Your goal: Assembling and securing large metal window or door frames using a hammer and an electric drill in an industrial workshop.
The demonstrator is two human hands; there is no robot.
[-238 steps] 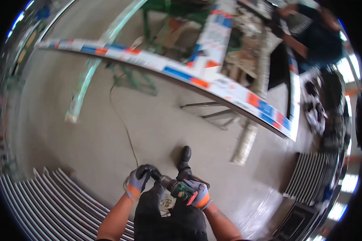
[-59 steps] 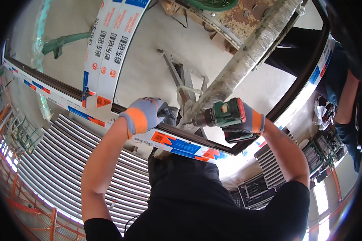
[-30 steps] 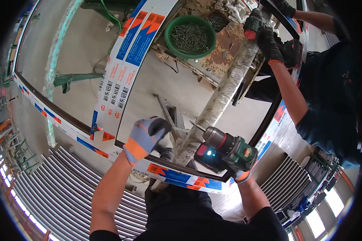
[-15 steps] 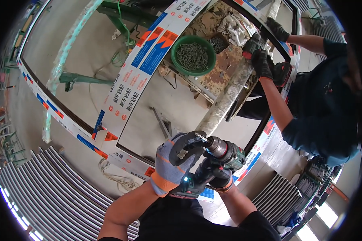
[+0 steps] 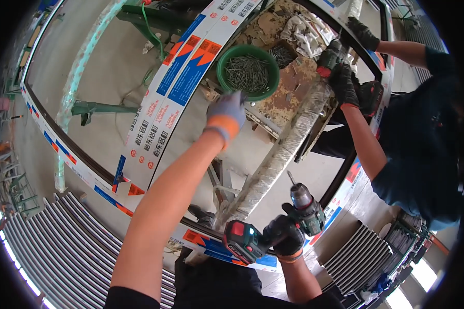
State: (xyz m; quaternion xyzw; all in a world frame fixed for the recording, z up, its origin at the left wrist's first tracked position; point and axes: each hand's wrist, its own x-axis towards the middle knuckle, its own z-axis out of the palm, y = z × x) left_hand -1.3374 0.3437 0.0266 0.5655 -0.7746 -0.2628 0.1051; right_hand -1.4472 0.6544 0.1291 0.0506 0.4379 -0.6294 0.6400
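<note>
My right hand [image 5: 285, 236], in a black glove with an orange cuff, is closed round the handle of a cordless drill [image 5: 308, 208]. The drill's bit points up and away, and its battery with a lit red patch lies to the left of my hand. My left hand [image 5: 227, 113], in a grey glove with orange cuff, is stretched out to the near rim of a green bowl [image 5: 221, 66]. Long thin screws [image 5: 247, 73] fill the bowl. The fingers of my left hand are mostly hidden behind its back, so their grip does not show.
A large frame [image 5: 162, 110] with printed protective film spreads before me. A film-wrapped bar [image 5: 283, 149] runs beneath it, beside a worn bench top [image 5: 294, 85]. On the right, a co-worker's gloved hands [image 5: 344, 85] hold another drill [image 5: 331, 55]. Stacked metal profiles [image 5: 82, 252] lie at lower left.
My left hand has left the drill's tip and reached forward to the green bowl. My right hand has lowered the drill slightly to the right, its bit now pointing away from me.
</note>
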